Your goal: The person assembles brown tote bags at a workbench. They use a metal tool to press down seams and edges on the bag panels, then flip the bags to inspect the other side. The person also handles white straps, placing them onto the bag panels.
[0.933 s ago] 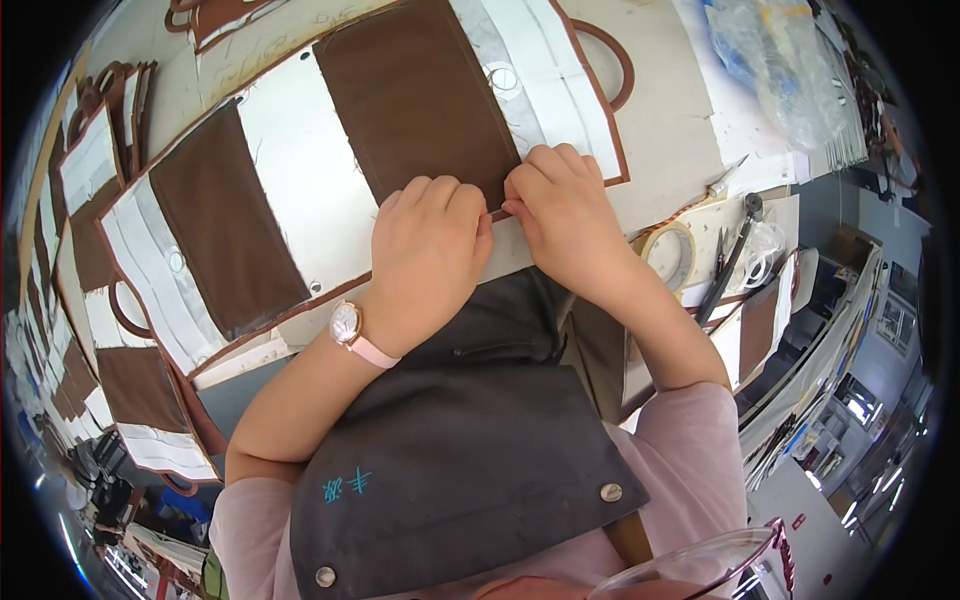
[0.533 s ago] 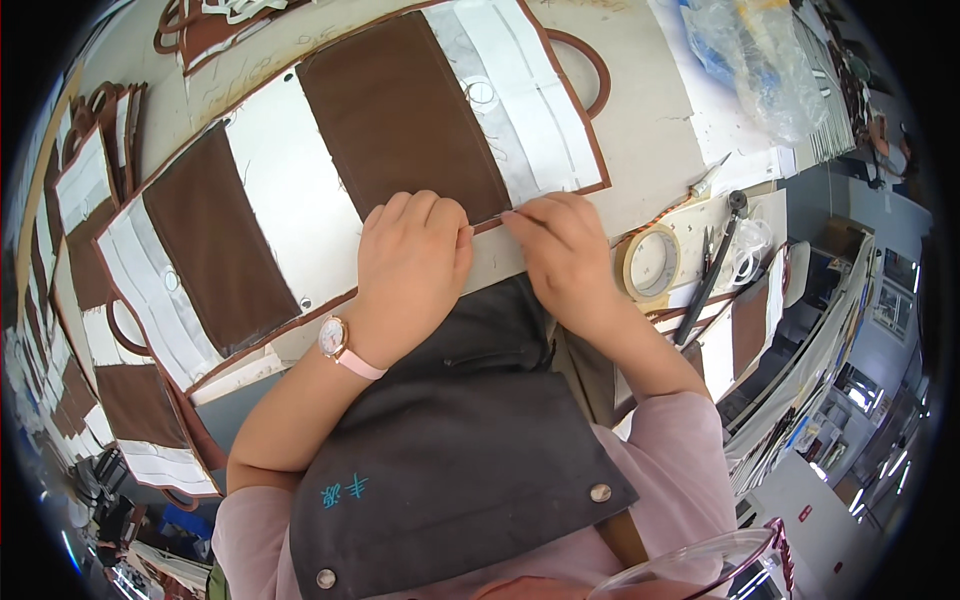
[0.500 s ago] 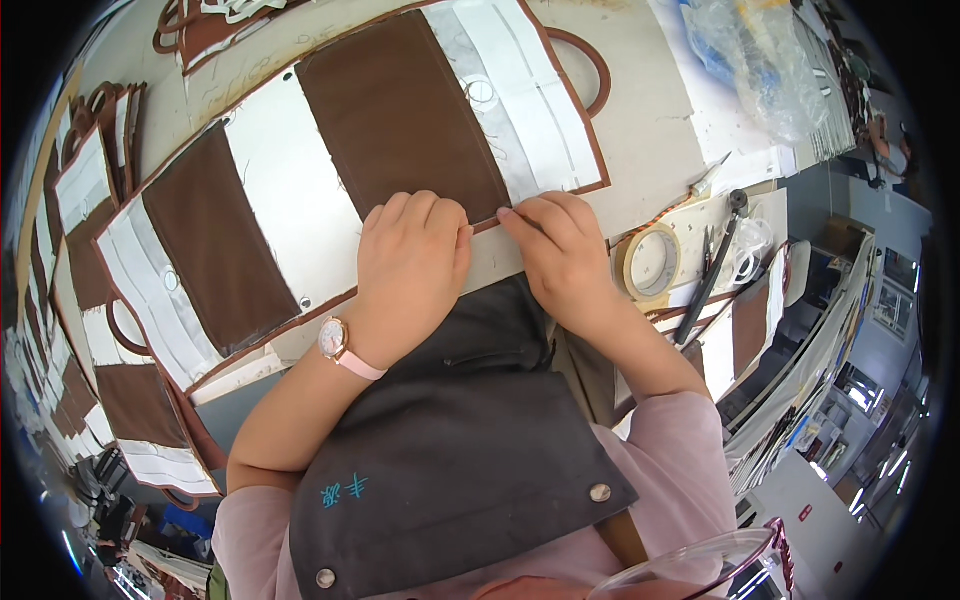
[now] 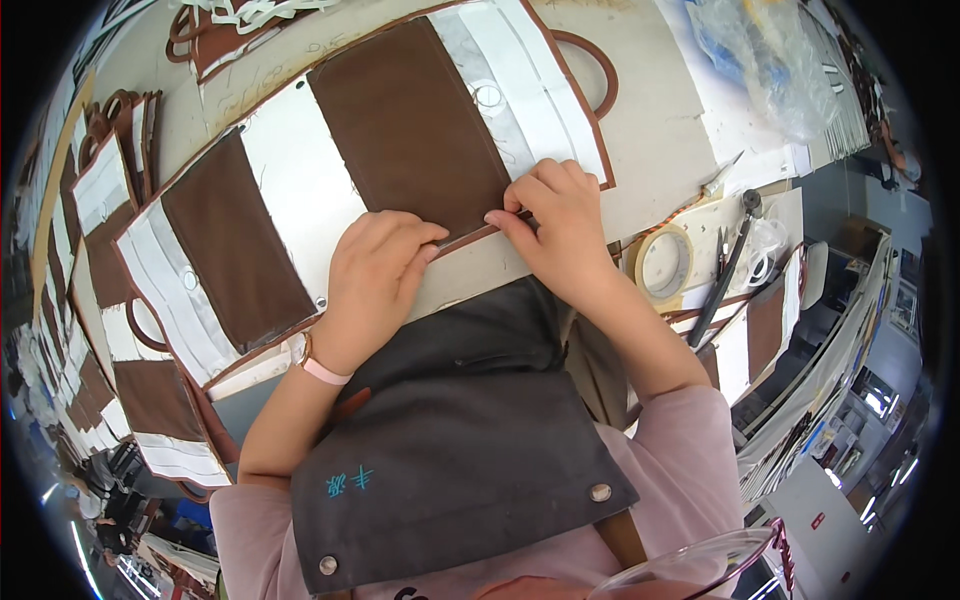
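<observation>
A long flat bag panel [image 4: 405,120] lies in front of me, with brown and white sections, reddish-brown trim and a curved handle [image 4: 597,75] at its far right end. My left hand [image 4: 372,275] is at its near edge, thumb and fingertips closed on the trim beside the large brown section. A little to the right, my right hand [image 4: 560,228] has its thumb and bent fingers closed around the same edge, near that section's corner. A short stretch of trim shows between the hands. The undersides of my fingers are hidden.
At the right are a roll of tape [image 4: 663,262], a black-handled tool [image 4: 722,275] and a pointed tool [image 4: 722,177]. Clear plastic bags [image 4: 775,75] lie at the far right. More bag panels [image 4: 155,405] are stacked at the left. My dark apron [image 4: 450,450] meets the table's near edge.
My left hand has shifted left along the near edge, away from the brown section's middle. My right hand has opened its fingers somewhat and moved slightly up. The whole view has shifted a little.
</observation>
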Motion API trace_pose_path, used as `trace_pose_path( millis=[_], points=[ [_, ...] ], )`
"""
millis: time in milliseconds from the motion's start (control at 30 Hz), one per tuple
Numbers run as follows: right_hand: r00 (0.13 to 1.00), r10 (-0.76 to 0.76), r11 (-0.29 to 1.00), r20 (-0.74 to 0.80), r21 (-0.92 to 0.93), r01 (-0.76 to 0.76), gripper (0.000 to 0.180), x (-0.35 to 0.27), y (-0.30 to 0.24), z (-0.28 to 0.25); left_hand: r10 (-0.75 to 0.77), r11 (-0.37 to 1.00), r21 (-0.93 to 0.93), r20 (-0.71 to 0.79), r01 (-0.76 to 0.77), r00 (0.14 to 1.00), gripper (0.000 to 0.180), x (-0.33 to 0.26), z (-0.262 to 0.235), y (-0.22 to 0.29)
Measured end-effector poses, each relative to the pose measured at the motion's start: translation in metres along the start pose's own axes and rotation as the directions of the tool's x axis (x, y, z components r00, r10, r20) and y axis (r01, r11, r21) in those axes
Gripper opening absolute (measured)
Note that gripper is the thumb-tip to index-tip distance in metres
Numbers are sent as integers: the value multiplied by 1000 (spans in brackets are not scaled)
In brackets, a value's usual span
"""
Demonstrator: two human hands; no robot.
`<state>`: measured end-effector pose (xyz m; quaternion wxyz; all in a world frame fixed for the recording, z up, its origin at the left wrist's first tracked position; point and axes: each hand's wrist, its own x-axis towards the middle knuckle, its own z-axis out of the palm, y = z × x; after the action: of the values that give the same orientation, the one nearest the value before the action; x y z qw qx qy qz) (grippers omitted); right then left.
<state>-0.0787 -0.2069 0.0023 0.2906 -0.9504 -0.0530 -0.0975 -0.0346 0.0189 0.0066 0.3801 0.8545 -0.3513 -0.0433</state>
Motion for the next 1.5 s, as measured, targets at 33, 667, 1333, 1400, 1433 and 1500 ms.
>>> trace_pose_path(
  millis=[33, 667, 1333, 1400, 1433, 1500],
  points=[
    [1000, -9, 1000, -7, -21, 9, 18, 1, 1, 2, 22, 1000, 9, 26, -23, 999, 20, 0, 0, 0],
    [965, -214, 733, 153, -627, 262, 52, 25, 60, -70, -7, 844, 534, 107, -52, 994, 53, -85, -73, -10],
    [912, -371, 924, -173, -172, 343, 43, 69, 38, -140, -253, 742, 663, 142, 98, 957, 71, -148, -147, -39],
    [910, -324, 944, -260, -157, 291, 40, 67, 32, -152, -131, 777, 629, 105, 36, 986, 64, -151, -150, -49],
    [923, -238, 971, -303, -77, 225, 39, 66, 28, -158, -27, 703, 710, 96, -50, 995, 56, -150, -156, -55],
    [929, -60, 990, -366, 100, 104, 37, 63, 19, -169, -81, 766, 632, -86, 117, 993, 45, -146, -174, -66]
  ],
)
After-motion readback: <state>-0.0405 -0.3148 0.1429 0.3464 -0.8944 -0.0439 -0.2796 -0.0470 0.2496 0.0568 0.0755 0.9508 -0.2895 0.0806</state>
